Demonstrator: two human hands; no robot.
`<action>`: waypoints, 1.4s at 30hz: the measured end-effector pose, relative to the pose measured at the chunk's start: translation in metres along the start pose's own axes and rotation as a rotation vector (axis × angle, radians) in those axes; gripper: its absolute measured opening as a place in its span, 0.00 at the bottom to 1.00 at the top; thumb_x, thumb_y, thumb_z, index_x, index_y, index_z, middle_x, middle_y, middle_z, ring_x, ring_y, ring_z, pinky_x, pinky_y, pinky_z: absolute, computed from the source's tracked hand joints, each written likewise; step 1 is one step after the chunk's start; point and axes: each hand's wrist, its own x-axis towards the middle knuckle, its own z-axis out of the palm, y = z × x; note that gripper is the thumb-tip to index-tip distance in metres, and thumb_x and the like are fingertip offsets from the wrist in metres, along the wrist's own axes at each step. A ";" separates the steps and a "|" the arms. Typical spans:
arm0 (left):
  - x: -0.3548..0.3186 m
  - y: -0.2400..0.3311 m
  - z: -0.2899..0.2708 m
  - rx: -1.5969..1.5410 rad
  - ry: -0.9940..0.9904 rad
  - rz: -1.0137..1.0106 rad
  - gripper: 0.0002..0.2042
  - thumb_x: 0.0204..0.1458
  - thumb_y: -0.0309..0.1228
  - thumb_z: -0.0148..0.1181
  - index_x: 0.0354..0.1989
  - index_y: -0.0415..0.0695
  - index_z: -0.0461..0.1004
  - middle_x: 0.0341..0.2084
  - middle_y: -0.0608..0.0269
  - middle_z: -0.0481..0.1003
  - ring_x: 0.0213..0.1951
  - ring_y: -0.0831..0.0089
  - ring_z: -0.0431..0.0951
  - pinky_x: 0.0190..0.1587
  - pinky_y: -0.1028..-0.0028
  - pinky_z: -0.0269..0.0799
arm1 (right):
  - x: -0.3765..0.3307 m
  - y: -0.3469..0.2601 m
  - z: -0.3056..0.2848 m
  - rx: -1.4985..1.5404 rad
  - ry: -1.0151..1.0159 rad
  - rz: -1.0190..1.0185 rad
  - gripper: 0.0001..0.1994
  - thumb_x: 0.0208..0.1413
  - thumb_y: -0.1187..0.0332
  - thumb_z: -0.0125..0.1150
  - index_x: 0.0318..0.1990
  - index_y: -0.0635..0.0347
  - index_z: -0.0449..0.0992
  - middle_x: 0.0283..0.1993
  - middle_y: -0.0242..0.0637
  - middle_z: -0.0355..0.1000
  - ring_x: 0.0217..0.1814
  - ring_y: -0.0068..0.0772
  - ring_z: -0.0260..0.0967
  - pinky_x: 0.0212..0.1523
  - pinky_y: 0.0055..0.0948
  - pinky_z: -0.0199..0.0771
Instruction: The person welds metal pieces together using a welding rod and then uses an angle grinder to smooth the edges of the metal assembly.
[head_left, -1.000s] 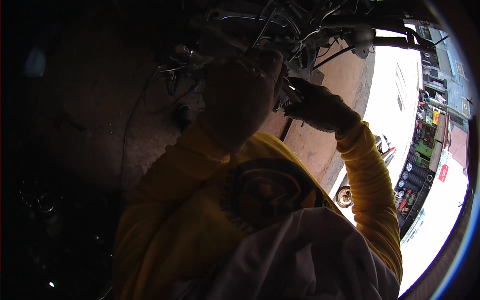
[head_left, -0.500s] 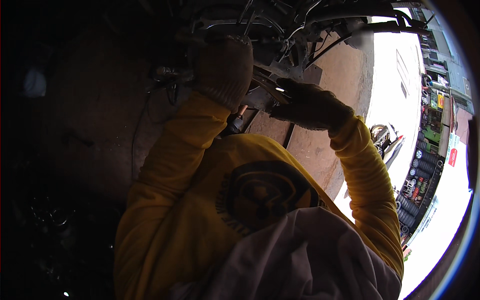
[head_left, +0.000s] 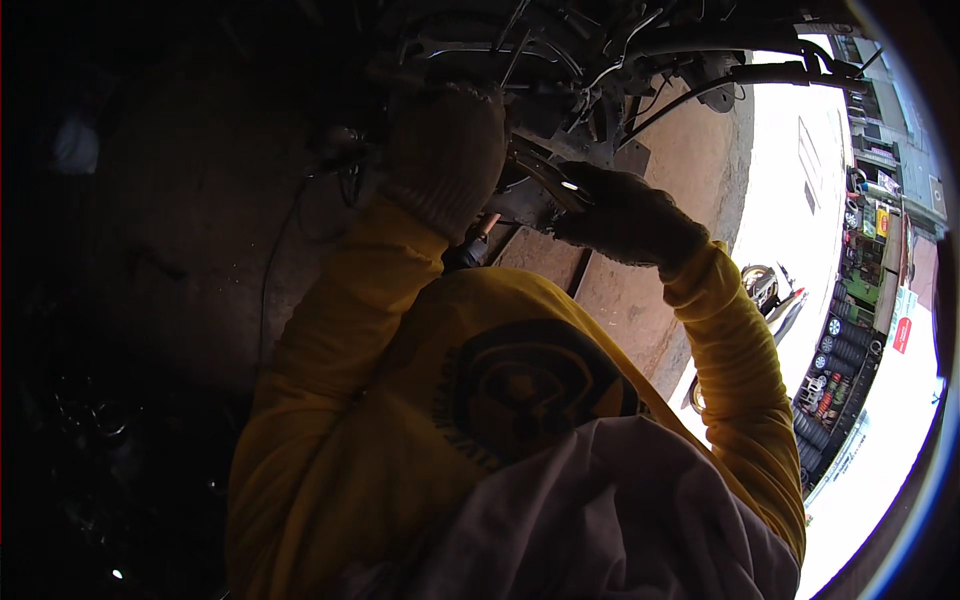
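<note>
Both my hands wear dark, dusty knit gloves. My right hand (head_left: 632,215) is closed around the handles of what look like metal pliers (head_left: 540,170), which slant up and left toward a dark mechanical assembly (head_left: 560,75). My left hand (head_left: 447,150) is raised against that assembly, its back and cuff facing me. Its fingers are hidden in shadow, so what it touches does not show. The working end of the pliers is lost behind the left glove. Rods, cables and brackets of the assembly hang just beyond both hands.
A black cylindrical part with a copper-coloured end (head_left: 482,240) is below my left wrist. A thin cable (head_left: 268,275) hangs at the left. Black hoses (head_left: 740,75) stretch to the upper right. Outside, a motorcycle (head_left: 770,290) stands before a shopfront with stacked tyres (head_left: 850,335).
My right hand's fingers have closed from a looser, flatter pose around the pliers' handles. The surroundings have shifted slightly downward in view; my left hand stays nearly in place.
</note>
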 end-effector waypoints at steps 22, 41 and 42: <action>-0.089 0.000 0.026 -0.537 0.291 -0.225 0.11 0.58 0.36 0.67 0.44 0.46 0.78 0.32 0.57 0.80 0.33 0.61 0.82 0.37 0.61 0.79 | -0.004 -0.010 -0.010 0.067 -0.088 0.060 0.35 0.58 0.46 0.70 0.66 0.58 0.69 0.50 0.47 0.80 0.50 0.40 0.80 0.50 0.36 0.78; -0.068 -0.005 0.041 -0.368 0.280 -0.190 0.09 0.57 0.39 0.68 0.40 0.49 0.78 0.29 0.63 0.78 0.32 0.63 0.79 0.40 0.63 0.77 | 0.006 0.007 -0.003 0.135 -0.067 -0.020 0.32 0.57 0.53 0.75 0.62 0.64 0.72 0.42 0.41 0.80 0.40 0.27 0.77 0.40 0.28 0.78; -0.069 -0.003 0.040 -0.369 0.311 -0.173 0.10 0.56 0.39 0.68 0.43 0.50 0.79 0.31 0.63 0.78 0.33 0.62 0.80 0.41 0.63 0.77 | 0.004 0.009 -0.003 0.210 -0.076 -0.002 0.32 0.56 0.54 0.75 0.62 0.64 0.72 0.42 0.41 0.80 0.40 0.25 0.77 0.40 0.28 0.78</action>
